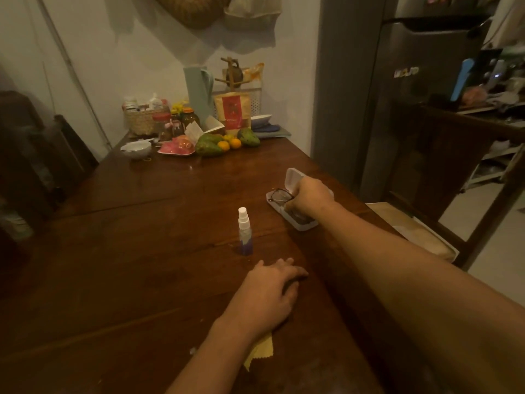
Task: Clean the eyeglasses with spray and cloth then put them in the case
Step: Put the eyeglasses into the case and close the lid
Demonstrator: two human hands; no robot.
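Eyeglasses [279, 194]: dark frame, right of centre on the tabletop [127, 251], over the open case [304, 227]; one lens showing to the left of the right hand [309, 197], the rest hidden under it.

Case: pale, hinged, lid raised on the far side, tray lying flat on the wood; whether the frame touches the tray cannot be told.

Right hand: reached across to the case, grip curled and closed round the eyeglasses, knuckles up.

Left hand [270, 291]: near centre, palm down on the tabletop, grip relaxed with fingers spread loosely, holding nothing.

Cloth [260, 352]: yellow, zigzag edge, lying flat and partly covered by the left wrist, one corner showing on the near side.

Spray bottle [244, 231]: small, white nozzle over a blue body, upright, between the two hands, just beyond the left fingertips and apart from the case.

Far end of tabletop, by the wall: white bowl [136, 149], woven basket [142, 120] of jars, pink plate [176, 147], green mangoes [208, 146], oranges [235, 143], pale green jug [199, 92], brown pouch [232, 110].

Right of tabletop: grey fridge [426, 95]; cushioned chair [412, 231] near the table's edge.
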